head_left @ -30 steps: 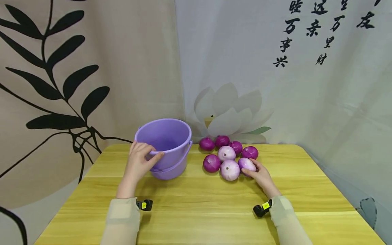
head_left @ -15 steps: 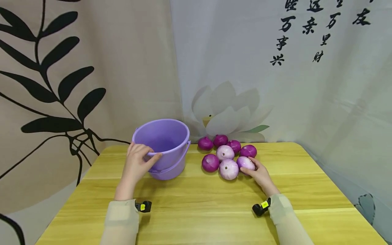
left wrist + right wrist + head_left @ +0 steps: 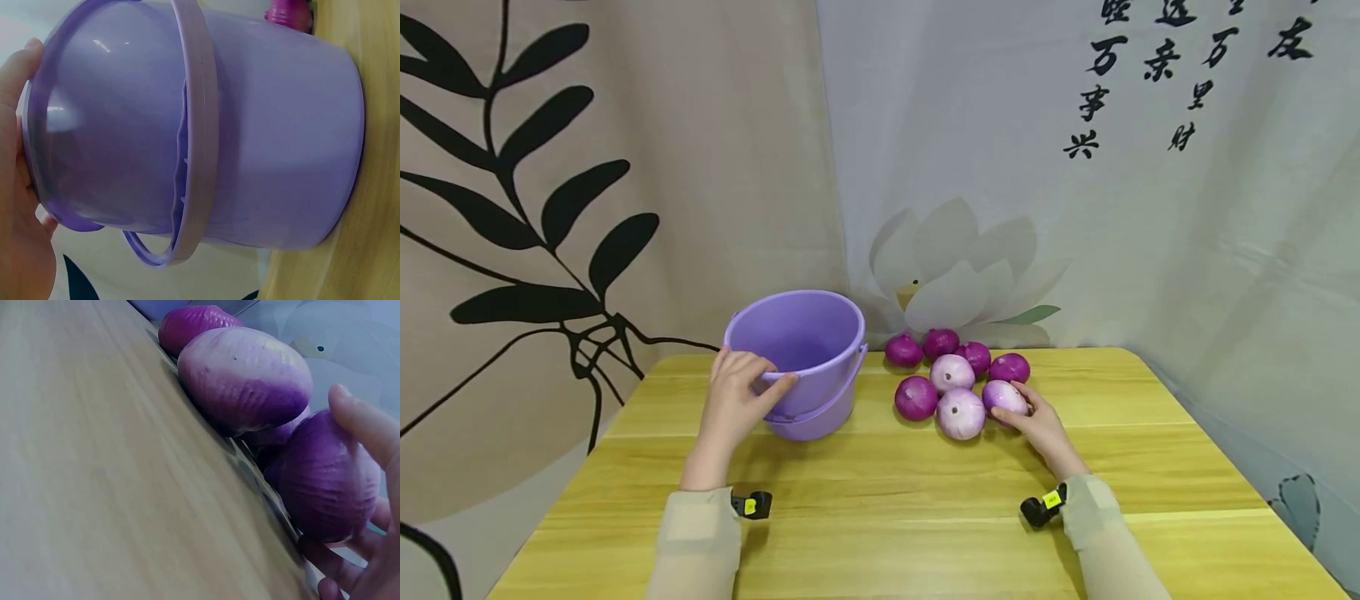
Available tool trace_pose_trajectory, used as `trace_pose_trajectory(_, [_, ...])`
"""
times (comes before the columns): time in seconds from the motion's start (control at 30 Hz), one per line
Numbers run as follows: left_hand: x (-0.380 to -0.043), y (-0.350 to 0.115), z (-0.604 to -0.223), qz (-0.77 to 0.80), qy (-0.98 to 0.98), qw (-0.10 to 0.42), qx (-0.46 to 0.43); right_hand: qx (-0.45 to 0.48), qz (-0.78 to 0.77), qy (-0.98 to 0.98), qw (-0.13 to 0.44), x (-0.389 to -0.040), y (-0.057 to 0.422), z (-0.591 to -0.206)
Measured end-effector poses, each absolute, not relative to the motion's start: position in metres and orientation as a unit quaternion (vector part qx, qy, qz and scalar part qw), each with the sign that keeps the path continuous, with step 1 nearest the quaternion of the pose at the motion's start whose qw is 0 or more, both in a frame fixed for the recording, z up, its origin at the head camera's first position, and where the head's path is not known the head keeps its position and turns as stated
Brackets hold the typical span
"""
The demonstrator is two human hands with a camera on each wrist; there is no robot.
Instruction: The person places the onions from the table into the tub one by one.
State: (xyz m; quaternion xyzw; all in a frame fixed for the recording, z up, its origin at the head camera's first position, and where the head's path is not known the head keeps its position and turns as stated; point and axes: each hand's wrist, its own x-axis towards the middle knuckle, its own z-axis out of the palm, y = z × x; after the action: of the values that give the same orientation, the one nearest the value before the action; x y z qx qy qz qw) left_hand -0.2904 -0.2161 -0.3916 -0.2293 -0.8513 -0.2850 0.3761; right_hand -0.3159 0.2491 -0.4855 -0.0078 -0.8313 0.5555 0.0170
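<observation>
A purple plastic bucket (image 3: 811, 403) stands upright at the table's back left, its handle hanging down at the side. My left hand (image 3: 737, 392) grips its near rim, thumb on the outside in the head view; the left wrist view shows the bucket wall (image 3: 281, 131) and the handle (image 3: 201, 125) close up. On the right, my right hand (image 3: 1037, 425) holds a purple-and-white onion (image 3: 1004, 397) between thumb and fingers, at the front right of an onion group. In the right wrist view this onion (image 3: 328, 478) sits low over the wood, fingers partly beneath it.
Beside the held onion lies a pale onion (image 3: 961, 414), with a dark purple onion (image 3: 916, 398) to its left. Several more onions, including another pale onion (image 3: 952, 373), sit behind, near the table's back edge. A printed curtain (image 3: 970, 167) hangs behind the wooden table (image 3: 880, 517).
The onion in my right hand has shifted slightly right, away from the pale onion beside it. My left hand stays on the bucket rim. The head view has swung slightly.
</observation>
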Motion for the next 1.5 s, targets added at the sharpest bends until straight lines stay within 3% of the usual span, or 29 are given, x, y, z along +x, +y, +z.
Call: trace_pose_trajectory(1.5, [-0.291,-0.215,-0.392,-0.281,-0.850,0.383,-0.228,0.014,0.578,-0.813,0.075,-0.311,0.256,-0.469])
